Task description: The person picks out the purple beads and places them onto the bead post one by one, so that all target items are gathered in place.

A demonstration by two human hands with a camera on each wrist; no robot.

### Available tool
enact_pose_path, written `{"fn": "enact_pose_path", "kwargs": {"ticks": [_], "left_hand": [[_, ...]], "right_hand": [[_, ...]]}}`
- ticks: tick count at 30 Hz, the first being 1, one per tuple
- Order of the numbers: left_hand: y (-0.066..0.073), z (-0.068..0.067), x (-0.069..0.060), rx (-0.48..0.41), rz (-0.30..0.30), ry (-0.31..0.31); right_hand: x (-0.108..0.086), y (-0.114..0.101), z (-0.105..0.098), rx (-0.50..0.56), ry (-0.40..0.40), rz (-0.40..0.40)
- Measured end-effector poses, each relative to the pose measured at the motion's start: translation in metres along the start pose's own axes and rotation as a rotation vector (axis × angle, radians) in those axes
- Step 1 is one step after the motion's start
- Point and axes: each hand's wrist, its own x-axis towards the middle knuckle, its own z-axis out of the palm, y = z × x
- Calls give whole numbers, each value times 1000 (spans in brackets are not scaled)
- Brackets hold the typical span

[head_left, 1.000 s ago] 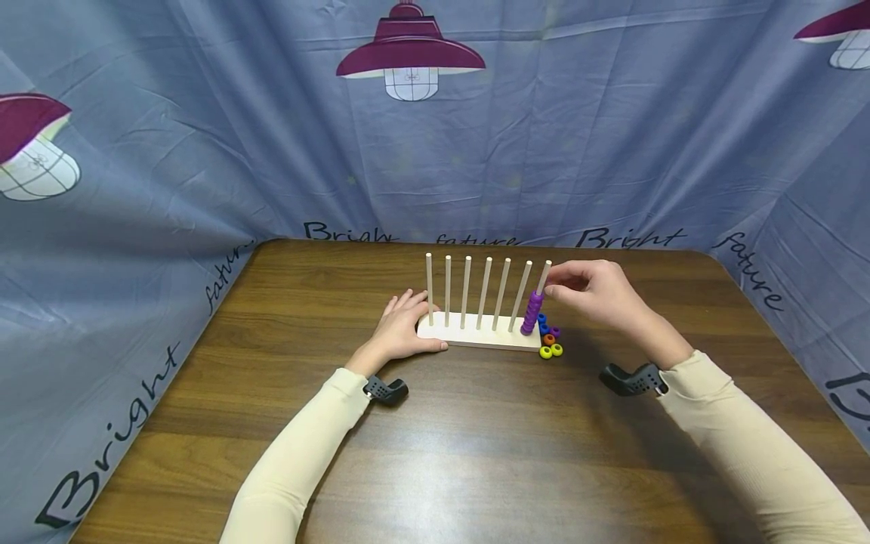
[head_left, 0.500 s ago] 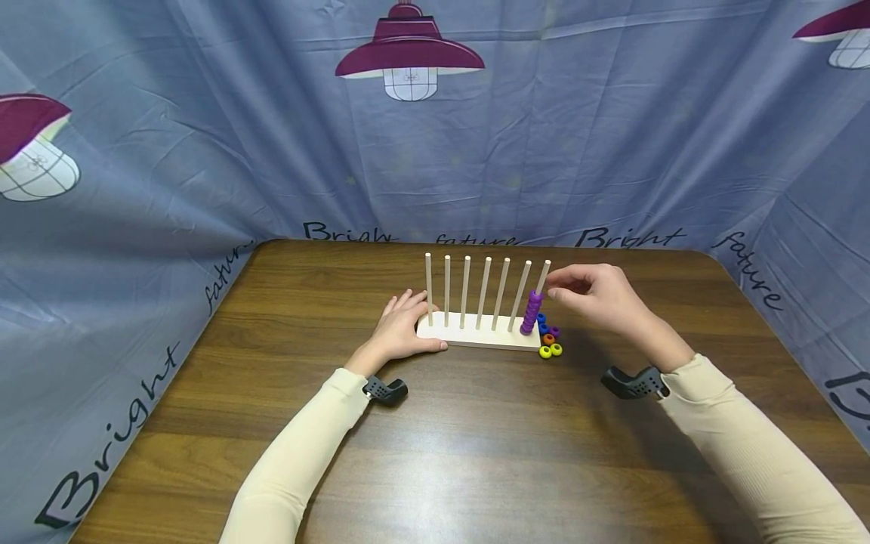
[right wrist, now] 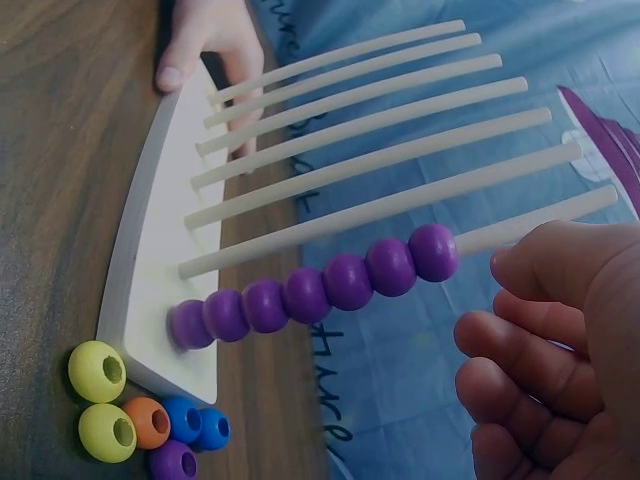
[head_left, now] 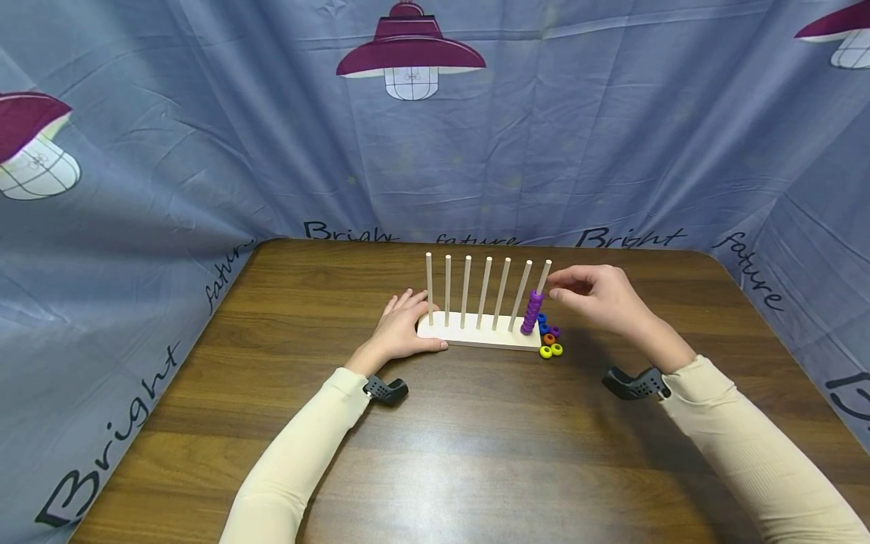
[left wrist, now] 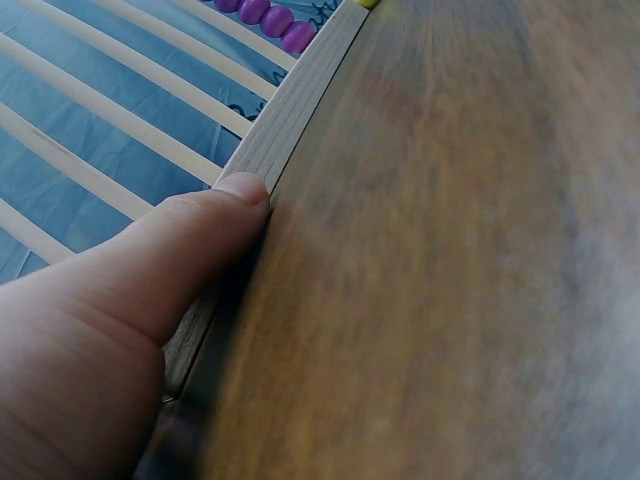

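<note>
A pale wooden bead stand (head_left: 476, 332) with several upright pegs lies across the table. Its rightmost peg (head_left: 544, 277) carries a stack of several purple beads (head_left: 532, 313); the other pegs are bare. My left hand (head_left: 399, 330) grips the stand's left end, with the thumb (left wrist: 205, 225) along the front edge and the fingers behind. Beside the upper part of the rightmost peg is my right hand (head_left: 601, 297). Its fingers (right wrist: 520, 350) are loosely curled and hold nothing. Whether its thumb touches the peg, I cannot tell.
Loose beads lie at the stand's right end: two yellow (right wrist: 107, 432), one orange (right wrist: 147, 423), two blue (right wrist: 183, 418) and one purple (right wrist: 173, 461). The brown wooden table (head_left: 469, 453) ends at a blue printed curtain (head_left: 544, 151) behind.
My right hand has shifted slightly down and to the right, a little away from the rightmost peg. The left hand and the stand have stayed put.
</note>
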Motion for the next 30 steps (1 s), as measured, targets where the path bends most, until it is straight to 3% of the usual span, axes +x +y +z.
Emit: {"fn": "enact_pose_path", "kwargs": {"ticks": [10, 30], "left_hand": [[0, -1, -1, -9, 1, -5], [2, -2, -1, -3, -2, -13]], "right_hand": [[-1, 7, 3, -5, 17, -16], [-1, 23, 4, -35, 0, 47]]}}
